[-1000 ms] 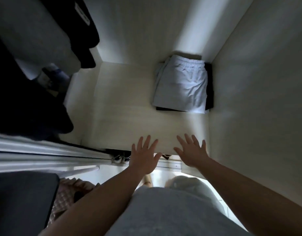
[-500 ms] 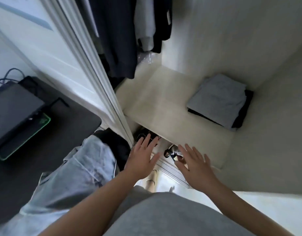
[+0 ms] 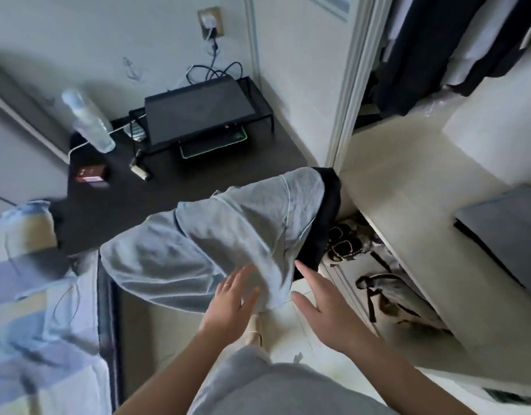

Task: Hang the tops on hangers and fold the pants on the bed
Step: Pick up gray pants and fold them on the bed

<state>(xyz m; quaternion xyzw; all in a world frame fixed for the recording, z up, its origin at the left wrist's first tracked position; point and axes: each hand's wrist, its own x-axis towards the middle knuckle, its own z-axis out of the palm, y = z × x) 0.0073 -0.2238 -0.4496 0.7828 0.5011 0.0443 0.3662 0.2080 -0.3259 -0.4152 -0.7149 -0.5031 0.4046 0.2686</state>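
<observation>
A light grey garment (image 3: 216, 241) lies draped over the corner of a dark desk (image 3: 156, 193), with a black garment (image 3: 324, 223) under its right end. My left hand (image 3: 231, 304) is open, fingers spread, at the garment's lower hanging edge. My right hand (image 3: 321, 310) is open just right of it, below the black cloth, holding nothing. Folded grey pants (image 3: 507, 229) lie on the wardrobe shelf (image 3: 408, 187) at the right. Dark tops (image 3: 432, 46) hang in the wardrobe at the top right. The bed (image 3: 33, 310), with blue checked bedding, is at the left.
On the desk stand a black monitor riser with a tablet (image 3: 195, 112), a clear bottle (image 3: 87, 121), a small red box (image 3: 90, 175) and cables. The white wardrobe door frame (image 3: 348, 85) stands between desk and shelf. Shoes and a bag (image 3: 378, 292) lie under the shelf.
My view has swung left from the wardrobe shelf to the desk. Both open hands have moved away from the shelf edge to the grey garment draped over the desk corner.
</observation>
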